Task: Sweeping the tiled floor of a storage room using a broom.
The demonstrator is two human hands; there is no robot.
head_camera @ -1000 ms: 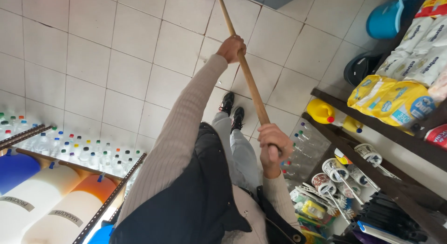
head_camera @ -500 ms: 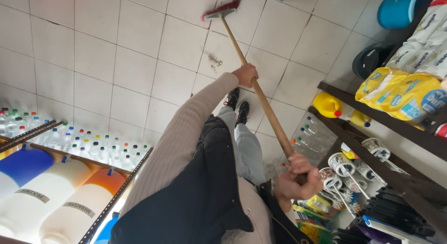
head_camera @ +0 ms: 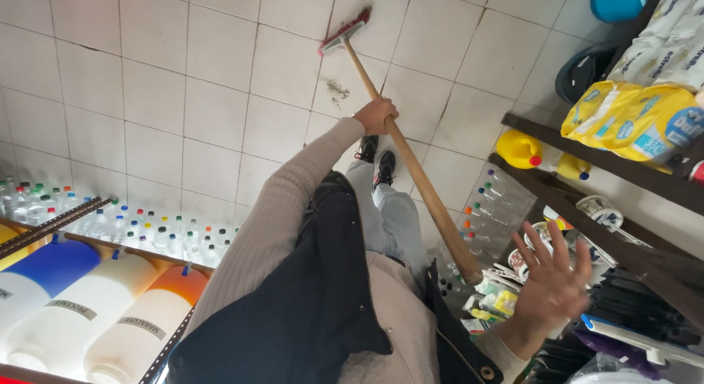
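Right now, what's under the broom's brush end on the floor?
The broom has its head on white floor tiles, with a small dark dirt patch just beside it. Whatever lies directly beneath the bristles is covered. The left hand grips the handle.

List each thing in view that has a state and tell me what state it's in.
broom: tilted, head on the tiled floor
left hand: gripping the broom handle
right hand: open, fingers spread, off the handle
small clear bottles: upright, capped
big jugs: lying on their sides
yellow jug: capped
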